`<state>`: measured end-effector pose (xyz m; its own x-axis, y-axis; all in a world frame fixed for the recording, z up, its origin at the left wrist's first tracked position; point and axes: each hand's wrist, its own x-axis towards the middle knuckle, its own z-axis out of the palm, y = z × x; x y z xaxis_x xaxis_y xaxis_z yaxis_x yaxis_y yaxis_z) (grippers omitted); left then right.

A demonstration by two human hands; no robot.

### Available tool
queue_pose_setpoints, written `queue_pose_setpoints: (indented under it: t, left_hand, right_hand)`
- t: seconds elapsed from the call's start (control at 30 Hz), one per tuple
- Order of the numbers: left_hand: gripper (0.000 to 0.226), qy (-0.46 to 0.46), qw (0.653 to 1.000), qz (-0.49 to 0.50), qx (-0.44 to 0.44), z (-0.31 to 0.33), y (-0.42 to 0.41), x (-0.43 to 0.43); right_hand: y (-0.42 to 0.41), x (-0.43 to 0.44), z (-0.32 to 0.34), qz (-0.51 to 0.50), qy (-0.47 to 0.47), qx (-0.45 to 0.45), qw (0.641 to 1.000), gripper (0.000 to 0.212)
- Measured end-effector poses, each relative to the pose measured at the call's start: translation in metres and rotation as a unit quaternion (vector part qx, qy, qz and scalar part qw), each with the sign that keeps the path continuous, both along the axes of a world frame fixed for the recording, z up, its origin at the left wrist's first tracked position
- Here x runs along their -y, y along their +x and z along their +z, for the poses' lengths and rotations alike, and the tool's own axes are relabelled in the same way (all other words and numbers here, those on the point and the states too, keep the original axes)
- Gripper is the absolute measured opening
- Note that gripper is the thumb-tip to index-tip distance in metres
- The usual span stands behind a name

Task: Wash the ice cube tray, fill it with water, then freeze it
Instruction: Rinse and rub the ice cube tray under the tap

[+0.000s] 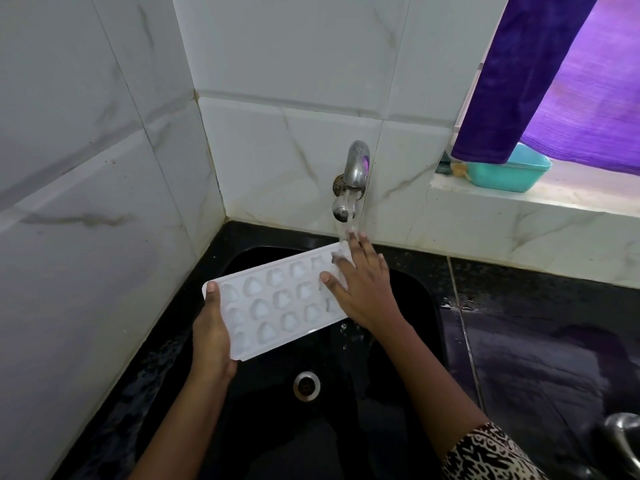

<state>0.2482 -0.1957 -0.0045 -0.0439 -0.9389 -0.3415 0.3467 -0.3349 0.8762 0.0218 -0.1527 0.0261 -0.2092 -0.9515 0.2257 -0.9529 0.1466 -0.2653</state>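
Nearest you, your two forearms reach out over the black sink, a patterned sleeve showing on the right one, with the drain below and between them. You hold the ice cube tray in the air above the basin, cavities facing up, its far right corner lifted under the stream from the tap. Your left hand is closed around the near left end, thumb on top of the rim and fingers hidden beneath. Your right hand lies flat and spread on the far right cavities, gripping nothing, fingertips reaching into the water. Drops are falling off the near edge by your right wrist. The tray looks like thin white plastic, so expect it to be light, a little flexible, and slick now that it is wet; one hand on a short end will let it twist or slip. It will likely get noticeably heavier once the cavities fill, and any tilt will spill them. For the filling and the walk to the freezer, take it by both short ends, thumbs on the rim and fingers under, and keep it level. Far right, a teal tub sits on the sill under a purple curtain.
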Motion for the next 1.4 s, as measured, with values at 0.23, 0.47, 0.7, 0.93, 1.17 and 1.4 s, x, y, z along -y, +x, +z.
queue_pose_setpoints:
  t: [0.23,0.47,0.7,0.93,1.17,1.4]
  left_hand:
    - [0.052,0.003,1.0,0.011,0.008,-0.001,0.001,-0.001]
    - [0.055,-0.005,1.0,0.018,0.024,-0.001,0.002,-0.002]
    - [0.043,-0.012,0.998,0.045,0.05,-0.003,0.002,-0.001]
    - [0.042,-0.02,0.997,0.06,0.05,-0.004,0.005,-0.001]
    - [0.044,-0.028,0.996,0.066,0.057,-0.006,0.005,-0.001]
    - [0.048,-0.014,0.998,0.054,0.032,-0.004,-0.005,-0.006]
  right_hand:
    - [0.003,0.0,0.001,0.005,-0.012,-0.002,1.0,0.054]
    - [0.002,-0.002,-0.001,0.003,-0.018,-0.015,1.0,0.053]
    - [-0.006,0.0,0.004,-0.007,-0.011,-0.03,0.999,0.053]
    - [-0.009,0.0,0.005,-0.001,0.002,-0.017,1.0,0.05]
    - [-0.004,-0.001,0.003,0.014,0.003,0.041,0.999,0.056]
    - [0.005,0.003,0.003,0.006,0.02,0.039,0.999,0.065]
